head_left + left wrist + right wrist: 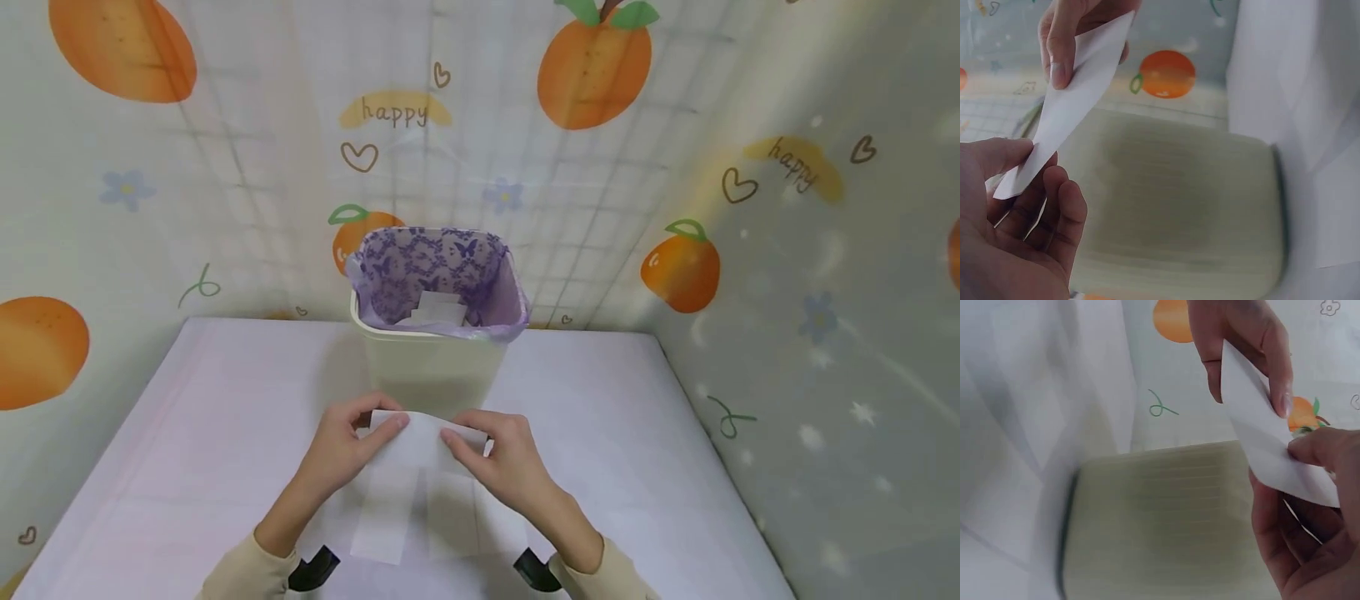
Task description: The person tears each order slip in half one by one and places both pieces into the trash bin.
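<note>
Both hands hold one sheet of white paper (425, 437) in front of the bin. My left hand (337, 446) pinches its left end, thumb on the near face and fingers behind. At the other end, my right hand (513, 462) pinches it in the same way. The left wrist view shows the paper (1079, 94) slightly bowed between the two hands. Below the hands, white paper pieces (382, 517) lie flat on the table, partly in shadow.
A pale bin (431, 371) with a purple patterned liner (480, 250) stands at the back of the white-covered table (247, 417). Inside it are white paper pieces (437, 310). Printed curtains (480, 150) with oranges hang behind and at the sides.
</note>
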Demonstrator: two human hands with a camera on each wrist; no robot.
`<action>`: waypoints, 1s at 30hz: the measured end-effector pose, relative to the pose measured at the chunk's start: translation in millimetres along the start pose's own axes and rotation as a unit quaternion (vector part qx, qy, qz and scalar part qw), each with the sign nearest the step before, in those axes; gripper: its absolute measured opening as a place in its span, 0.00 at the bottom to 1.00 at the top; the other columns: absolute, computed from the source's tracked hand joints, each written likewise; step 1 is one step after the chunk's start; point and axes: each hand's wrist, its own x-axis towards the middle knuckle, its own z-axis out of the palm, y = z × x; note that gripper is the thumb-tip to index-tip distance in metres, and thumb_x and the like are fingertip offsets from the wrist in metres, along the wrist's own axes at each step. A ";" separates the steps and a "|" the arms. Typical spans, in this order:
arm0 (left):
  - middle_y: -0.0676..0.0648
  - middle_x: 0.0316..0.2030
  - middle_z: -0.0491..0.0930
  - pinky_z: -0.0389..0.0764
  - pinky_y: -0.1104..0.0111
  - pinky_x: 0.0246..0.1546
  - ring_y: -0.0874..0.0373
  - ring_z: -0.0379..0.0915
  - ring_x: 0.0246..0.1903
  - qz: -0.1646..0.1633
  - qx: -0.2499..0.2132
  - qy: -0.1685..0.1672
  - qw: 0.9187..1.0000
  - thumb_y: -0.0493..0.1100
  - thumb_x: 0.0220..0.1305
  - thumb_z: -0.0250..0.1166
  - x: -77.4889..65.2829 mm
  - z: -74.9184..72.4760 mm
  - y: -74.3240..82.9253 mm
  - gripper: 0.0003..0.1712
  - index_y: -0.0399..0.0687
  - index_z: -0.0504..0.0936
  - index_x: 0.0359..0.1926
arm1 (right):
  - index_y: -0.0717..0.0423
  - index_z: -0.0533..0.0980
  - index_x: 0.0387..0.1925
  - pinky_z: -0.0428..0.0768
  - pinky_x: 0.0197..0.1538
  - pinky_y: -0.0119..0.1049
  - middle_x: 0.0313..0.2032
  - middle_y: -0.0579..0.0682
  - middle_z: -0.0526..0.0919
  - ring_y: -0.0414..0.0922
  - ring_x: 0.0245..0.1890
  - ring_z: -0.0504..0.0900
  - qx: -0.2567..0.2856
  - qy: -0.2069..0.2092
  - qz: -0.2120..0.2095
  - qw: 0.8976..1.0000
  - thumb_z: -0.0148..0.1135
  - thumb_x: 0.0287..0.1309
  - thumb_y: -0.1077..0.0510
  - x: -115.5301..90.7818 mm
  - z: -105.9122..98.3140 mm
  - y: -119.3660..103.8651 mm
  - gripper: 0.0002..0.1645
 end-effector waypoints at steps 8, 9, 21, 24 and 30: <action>0.55 0.35 0.89 0.82 0.67 0.40 0.61 0.82 0.37 0.034 -0.005 0.017 0.999 0.38 0.70 0.71 13.4 -9.2 19.1 0.07 0.57 0.89 0.39 | 0.49 0.89 0.37 0.80 0.28 0.27 0.33 0.40 0.90 0.32 0.28 0.83 -0.009 -0.004 -0.026 1.000 0.71 0.67 0.58 21.5 -17.1 -12.5 0.03; 0.55 0.35 0.89 0.82 0.67 0.40 0.61 0.82 0.37 0.036 -0.007 0.017 0.999 0.38 0.70 0.71 14.9 -9.6 20.4 0.06 0.57 0.89 0.38 | 0.50 0.89 0.37 0.79 0.26 0.28 0.34 0.41 0.91 0.32 0.28 0.83 -0.011 -0.002 -0.028 1.000 0.72 0.67 0.58 23.1 -18.7 -13.1 0.02; 0.55 0.35 0.88 0.79 0.70 0.35 0.62 0.80 0.35 0.064 -0.005 0.011 0.998 0.37 0.69 0.71 29.3 -18.3 42.0 0.04 0.53 0.89 0.38 | 0.52 0.89 0.38 0.81 0.30 0.30 0.34 0.43 0.92 0.36 0.31 0.86 -0.012 0.008 -0.040 0.999 0.73 0.65 0.61 39.0 -35.5 -22.6 0.03; 0.55 0.35 0.88 0.78 0.71 0.34 0.62 0.80 0.36 0.074 0.000 0.012 0.997 0.38 0.69 0.71 33.9 -21.2 48.6 0.03 0.52 0.89 0.38 | 0.52 0.90 0.38 0.81 0.31 0.31 0.34 0.44 0.92 0.37 0.33 0.87 -0.012 0.010 -0.044 0.999 0.73 0.64 0.61 45.0 -40.4 -25.5 0.03; 0.54 0.35 0.88 0.77 0.72 0.32 0.63 0.80 0.35 0.099 0.009 0.020 0.995 0.37 0.69 0.71 40.9 -26.6 58.0 0.03 0.50 0.89 0.38 | 0.52 0.89 0.38 0.79 0.29 0.32 0.33 0.43 0.91 0.36 0.30 0.84 -0.008 -0.001 -0.060 0.998 0.72 0.66 0.60 57.0 -49.2 -28.9 0.03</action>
